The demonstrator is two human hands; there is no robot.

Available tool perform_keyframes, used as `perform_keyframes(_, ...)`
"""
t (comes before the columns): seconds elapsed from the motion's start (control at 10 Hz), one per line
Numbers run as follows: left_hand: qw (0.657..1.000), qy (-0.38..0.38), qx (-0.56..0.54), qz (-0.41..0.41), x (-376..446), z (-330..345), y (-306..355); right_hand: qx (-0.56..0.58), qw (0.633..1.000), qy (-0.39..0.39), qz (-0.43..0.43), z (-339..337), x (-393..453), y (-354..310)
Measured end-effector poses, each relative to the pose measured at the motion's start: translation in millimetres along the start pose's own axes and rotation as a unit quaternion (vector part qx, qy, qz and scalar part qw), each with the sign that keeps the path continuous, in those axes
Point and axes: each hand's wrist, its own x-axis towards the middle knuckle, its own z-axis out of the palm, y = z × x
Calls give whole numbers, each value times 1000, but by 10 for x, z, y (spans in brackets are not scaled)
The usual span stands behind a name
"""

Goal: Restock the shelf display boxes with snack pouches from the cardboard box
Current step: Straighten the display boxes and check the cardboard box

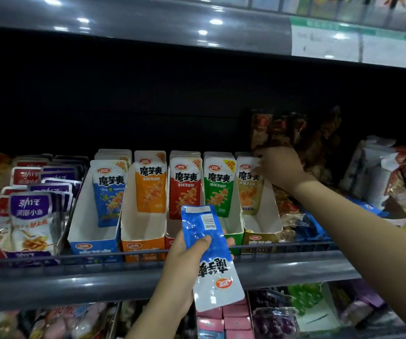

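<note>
— Nearest the lens? Left hand (187, 253), thumb and fingers clamped on a blue pouch (211, 258), upside down, before the shelf rail (282, 248).

— And farther in? Right hand (279, 167) pinches the top of the tan pouch (249, 185) standing in the tan display box (262, 237); four coloured boxes stand to its left.

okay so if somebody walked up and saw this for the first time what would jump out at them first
Most likely the row of five display boxes on the middle shelf, with blue, orange, red, green and gold pouches standing upright. In front of them, the left hand holds a blue pouch upside down, back side showing. At the right end, the right hand touches the gold pouches.
</note>
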Motion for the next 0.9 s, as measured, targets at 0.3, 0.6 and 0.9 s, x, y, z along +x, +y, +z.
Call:
perform_keyframes(0.3,1000,-15,-18,-6,-25,-4,30,263,962,61,37,-14,-291,-165)
perform_keyframes(0.6,996,-55,-71,-2,119,-422,229,540,799,-263,-19,-354,-811,-815)
perform_keyframes(0.9,986,-154,21,-66,-201,-754,676,679,680,-272,48,-619,-584,-1142)
